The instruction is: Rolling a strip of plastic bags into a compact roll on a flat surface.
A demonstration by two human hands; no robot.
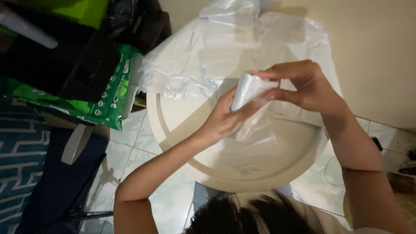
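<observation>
Roll of clear plastic bags [248, 89] gripped between both sets of fingers: left hand [225, 119] wrapped beneath, right hand [305, 84] pinching its top. Loose plastic sheet [242, 47] lies beyond the fingers on round tabletop [182, 117]. Green package [110, 97] left.

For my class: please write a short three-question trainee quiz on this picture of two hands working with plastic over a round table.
1. True or false: both hands hold the rolled plastic.
2. What lies spread over the far side of the round table? A) a clear plastic sheet B) a towel C) a newspaper
3. What colour is the package left of the table?

Key
1. True: the left hand supports the roll from below, the right pinches its top.
2. A, the plastic sheet.
3. Green.
</observation>
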